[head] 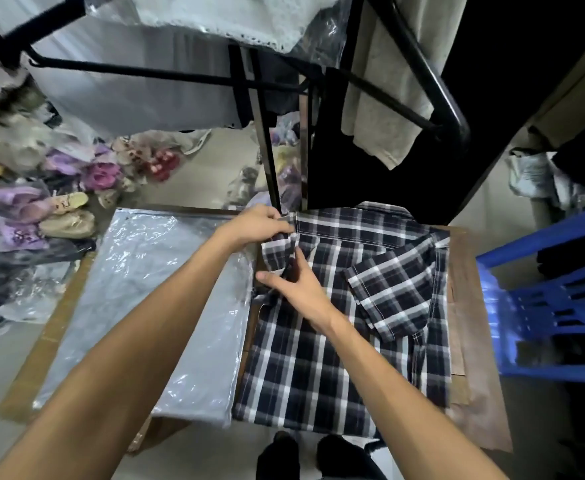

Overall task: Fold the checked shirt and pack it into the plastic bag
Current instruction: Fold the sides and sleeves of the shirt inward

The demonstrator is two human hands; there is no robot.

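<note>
Checked shirt [322, 344] flat on counter [471, 306] | left hand [259, 223] pinches shoulder | right hand [298, 285] grips sleeve fold | plastic bag [138, 306] beside, touching

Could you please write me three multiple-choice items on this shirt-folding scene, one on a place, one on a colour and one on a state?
1. Where does the plastic bag lie relative to the checked shirt?
A. To its left
B. On top of it
C. To its right

2. What colour is the crate at the right edge?
A. Red
B. Blue
C. Green

3. How does the shirt's right-side sleeve lie?
A. Hanging off the table
B. Spread outward
C. Folded in over the body

Answers: 1 A, the bag lies flat beside the shirt's left edge. 2 B, its slotted plastic is bright blue. 3 C, the sleeve rests across the shirt, while the left hand and right hand work the other side.
</note>
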